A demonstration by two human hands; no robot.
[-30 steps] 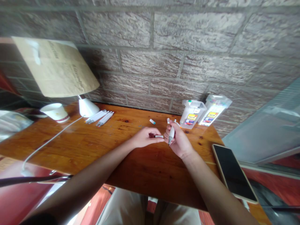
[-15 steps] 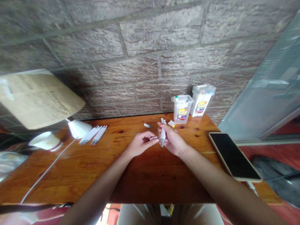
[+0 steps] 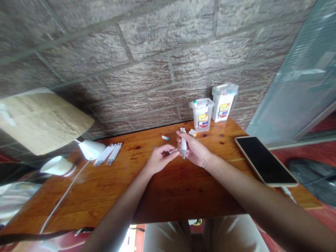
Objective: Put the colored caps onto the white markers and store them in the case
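My right hand [image 3: 196, 151] is closed around a white marker [image 3: 184, 145], its grey end with a dark tip pointing down toward me. Close beside it, my left hand [image 3: 160, 159] pinches a small white marker cap [image 3: 173, 151] between thumb and fingers. Beyond my hands, a loose cap [image 3: 165, 138] with a blue end lies on the wooden table [image 3: 110, 196]. A few white caps [image 3: 193, 133], one with an orange-yellow end, lie behind my right hand, which partly hides the pieces there.
Two clear plastic marker boxes, a near one [image 3: 202, 115] and a fuller one [image 3: 223, 103], stand by the brick wall. Several white markers [image 3: 108, 154] lie at left by a lamp [image 3: 90, 148] and a paper cup [image 3: 58, 166]. A phone [image 3: 265, 161] rests at right.
The camera view has shifted and tilted slightly. Both hands keep their grips, with the marker and cap still close together.
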